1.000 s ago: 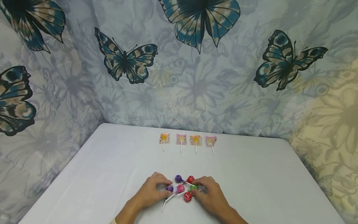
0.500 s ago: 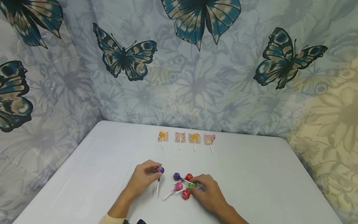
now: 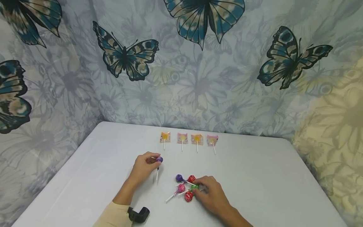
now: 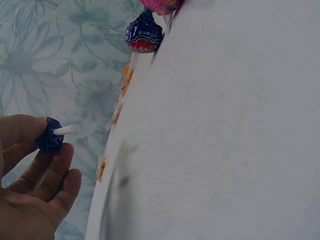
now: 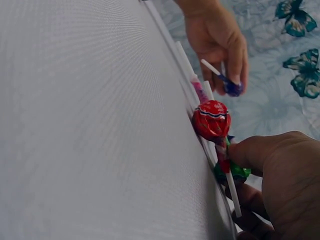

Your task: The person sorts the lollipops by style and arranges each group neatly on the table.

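where: held purple lollipop (image 3: 159, 159) above table (image 3: 255, 186), left of pile (image 3: 181, 188) | hands: left hand (image 3: 143, 167) pinches its ball (image 4: 48, 137); right hand (image 3: 212, 196) pinches green lollipop (image 3: 195, 187) in pile | handling: probably light, hard, stiff-sticked, slippery-wrapped, crackable if dropped; grip ball or stick (image 3: 157, 175) | vs 0.5 s ago: held purple lollipop farther from pile, nearer row of 4 lollipops (image 3: 197, 138); right hand unmoved

White table (image 3: 255, 179): four bagged lollipops (image 3: 197, 138), round lollipops (image 3: 181, 188) nearer.

purple lollipop (image 4: 144, 37) — lettering too blurred to read
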Demonstrator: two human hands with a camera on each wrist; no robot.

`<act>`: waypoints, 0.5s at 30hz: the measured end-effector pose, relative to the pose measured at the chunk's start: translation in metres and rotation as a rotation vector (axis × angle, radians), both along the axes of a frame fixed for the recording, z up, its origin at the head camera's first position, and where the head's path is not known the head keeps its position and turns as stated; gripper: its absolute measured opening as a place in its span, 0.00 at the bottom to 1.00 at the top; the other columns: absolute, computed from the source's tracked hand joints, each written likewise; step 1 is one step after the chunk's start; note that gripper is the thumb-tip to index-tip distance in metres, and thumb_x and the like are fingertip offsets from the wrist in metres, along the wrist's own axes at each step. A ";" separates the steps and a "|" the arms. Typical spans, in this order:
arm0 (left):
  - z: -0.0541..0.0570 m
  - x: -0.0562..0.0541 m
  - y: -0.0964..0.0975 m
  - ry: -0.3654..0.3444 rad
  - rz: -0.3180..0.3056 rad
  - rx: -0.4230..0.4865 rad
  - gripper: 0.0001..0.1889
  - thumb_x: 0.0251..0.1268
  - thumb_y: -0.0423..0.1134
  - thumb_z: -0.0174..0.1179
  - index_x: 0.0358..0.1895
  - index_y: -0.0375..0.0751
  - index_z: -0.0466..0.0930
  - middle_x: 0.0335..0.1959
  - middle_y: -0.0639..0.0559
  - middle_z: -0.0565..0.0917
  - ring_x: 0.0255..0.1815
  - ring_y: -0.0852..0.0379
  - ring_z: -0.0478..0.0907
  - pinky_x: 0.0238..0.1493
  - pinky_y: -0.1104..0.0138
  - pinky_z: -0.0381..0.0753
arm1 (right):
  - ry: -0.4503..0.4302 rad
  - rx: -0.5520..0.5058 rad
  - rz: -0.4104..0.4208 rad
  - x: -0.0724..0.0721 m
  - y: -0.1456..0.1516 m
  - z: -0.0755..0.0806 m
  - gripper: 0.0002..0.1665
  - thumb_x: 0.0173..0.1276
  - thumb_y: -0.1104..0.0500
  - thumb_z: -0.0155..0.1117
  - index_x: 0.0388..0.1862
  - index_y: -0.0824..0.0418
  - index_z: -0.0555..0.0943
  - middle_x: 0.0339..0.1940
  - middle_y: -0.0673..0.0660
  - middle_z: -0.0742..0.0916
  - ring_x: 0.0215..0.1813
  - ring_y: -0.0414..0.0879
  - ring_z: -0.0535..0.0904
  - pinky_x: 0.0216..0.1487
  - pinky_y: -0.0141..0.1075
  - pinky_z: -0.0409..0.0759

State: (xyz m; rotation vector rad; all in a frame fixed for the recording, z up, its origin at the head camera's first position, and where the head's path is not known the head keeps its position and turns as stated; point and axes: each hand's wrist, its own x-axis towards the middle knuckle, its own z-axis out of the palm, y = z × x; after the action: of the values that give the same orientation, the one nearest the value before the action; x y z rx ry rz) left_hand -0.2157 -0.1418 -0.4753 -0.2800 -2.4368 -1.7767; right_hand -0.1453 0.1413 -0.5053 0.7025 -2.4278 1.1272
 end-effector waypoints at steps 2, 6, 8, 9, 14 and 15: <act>0.000 -0.007 -0.001 -0.005 0.017 -0.002 0.15 0.55 0.24 0.67 0.47 0.29 0.83 0.39 0.48 0.84 0.40 0.51 0.82 0.41 0.66 0.81 | 0.009 0.000 0.002 -0.001 0.000 0.001 0.16 0.50 0.64 0.77 0.38 0.51 0.85 0.36 0.39 0.84 0.37 0.41 0.76 0.36 0.34 0.73; 0.001 -0.020 -0.004 -0.003 0.053 -0.035 0.15 0.55 0.25 0.67 0.47 0.29 0.83 0.38 0.47 0.84 0.40 0.50 0.82 0.43 0.64 0.80 | 0.009 0.007 0.003 -0.003 0.000 0.002 0.16 0.50 0.64 0.77 0.38 0.51 0.85 0.36 0.39 0.84 0.37 0.41 0.76 0.36 0.34 0.73; 0.001 -0.027 -0.005 -0.008 0.069 -0.057 0.15 0.55 0.27 0.67 0.48 0.30 0.83 0.37 0.47 0.84 0.40 0.51 0.82 0.44 0.63 0.80 | 0.000 0.010 -0.003 -0.004 0.000 0.003 0.16 0.51 0.64 0.77 0.38 0.51 0.85 0.36 0.38 0.84 0.38 0.41 0.76 0.37 0.35 0.73; 0.001 -0.029 -0.005 -0.011 0.075 -0.070 0.15 0.56 0.28 0.67 0.48 0.31 0.83 0.37 0.48 0.84 0.40 0.51 0.81 0.44 0.63 0.80 | -0.004 0.011 -0.005 -0.004 0.000 0.003 0.16 0.51 0.63 0.77 0.38 0.50 0.85 0.36 0.38 0.84 0.38 0.41 0.76 0.37 0.35 0.73; -0.001 -0.039 -0.005 -0.054 0.094 -0.086 0.15 0.56 0.29 0.68 0.48 0.32 0.84 0.35 0.48 0.84 0.38 0.52 0.81 0.41 0.62 0.79 | -0.028 0.011 -0.005 -0.003 0.000 0.002 0.15 0.52 0.63 0.77 0.38 0.50 0.85 0.37 0.38 0.84 0.38 0.41 0.76 0.37 0.35 0.74; -0.002 -0.041 -0.005 -0.062 0.094 -0.085 0.14 0.56 0.29 0.68 0.47 0.32 0.84 0.35 0.48 0.84 0.38 0.52 0.81 0.40 0.63 0.79 | -0.029 0.011 -0.003 -0.003 0.000 0.002 0.15 0.52 0.63 0.77 0.38 0.50 0.85 0.37 0.38 0.84 0.38 0.41 0.76 0.38 0.35 0.74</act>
State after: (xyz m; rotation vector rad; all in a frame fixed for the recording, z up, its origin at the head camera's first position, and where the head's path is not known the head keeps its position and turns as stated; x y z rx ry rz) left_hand -0.2564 -0.1468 -0.4776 -0.1179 -2.5266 -1.6708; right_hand -0.1478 0.1416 -0.5034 0.6899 -2.4602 1.1307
